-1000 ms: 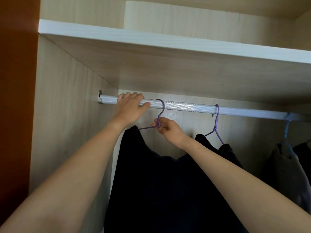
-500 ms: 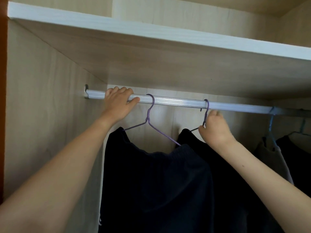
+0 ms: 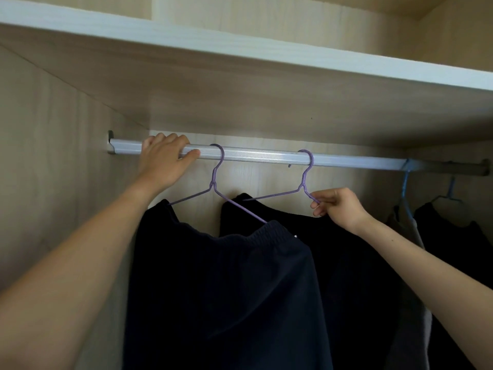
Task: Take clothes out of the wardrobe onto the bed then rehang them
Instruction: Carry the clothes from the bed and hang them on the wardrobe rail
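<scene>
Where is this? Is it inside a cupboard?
Yes, most likely the inside of a wardrobe for clothes. A metal rail runs across under a wooden shelf, and purple wire hangers hook over it with dark clothes hanging down. The left hand holds the rail.

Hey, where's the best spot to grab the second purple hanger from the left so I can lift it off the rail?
Grip the second purple hanger at its twisted neck, just under the hook, coming from the front and below. Its hook curls over the rail, so it probably must rise straight up. The right hand now pinches only the thin right shoulder wire, which would likely tilt it.
</scene>
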The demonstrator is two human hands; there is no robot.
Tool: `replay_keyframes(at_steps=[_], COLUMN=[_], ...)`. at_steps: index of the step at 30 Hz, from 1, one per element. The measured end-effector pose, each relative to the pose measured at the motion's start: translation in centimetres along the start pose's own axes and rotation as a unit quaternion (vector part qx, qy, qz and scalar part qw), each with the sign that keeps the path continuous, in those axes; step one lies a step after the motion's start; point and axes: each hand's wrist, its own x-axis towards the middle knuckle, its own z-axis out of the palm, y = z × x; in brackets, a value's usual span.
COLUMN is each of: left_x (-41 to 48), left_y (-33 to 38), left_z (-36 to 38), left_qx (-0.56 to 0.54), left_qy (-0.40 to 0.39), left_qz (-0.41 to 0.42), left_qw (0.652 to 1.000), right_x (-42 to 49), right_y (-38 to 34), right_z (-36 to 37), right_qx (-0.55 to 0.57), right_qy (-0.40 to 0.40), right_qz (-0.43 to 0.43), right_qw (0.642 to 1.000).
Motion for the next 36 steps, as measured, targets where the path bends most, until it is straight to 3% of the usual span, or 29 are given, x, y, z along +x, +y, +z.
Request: replay_keyframes(at_steps=[17, 27, 32, 36], left_x=[0.1, 0.2, 0.9, 1.6], left_y=[0.0, 0.4, 2.1, 6.7], left_z=[-0.1, -0.9, -1.7, -1.5], left_qx=[0.002, 0.007, -0.050, -0.062], left_qy=[-0.011, -0.038, -0.035, 0.000], left_qz=[-0.003, -0.011, -0.053, 0.010], left_qw=[1.000, 0.999, 0.997, 0.998], right_x=[0.8, 0.0, -1.2, -1.8], right_y=[1.5, 1.7, 1.7, 1.5], right_z=[0.4, 0.1, -1.1, -3.2], right_qx=[0.040, 0.007, -0.006, -0.026], right_qy=[-0.017, -0.017, 0.000, 0.034], right_qz=[-0.033, -0.061, -0.074, -0.085], right_qw=[0.999, 0.998, 0.997, 0.995])
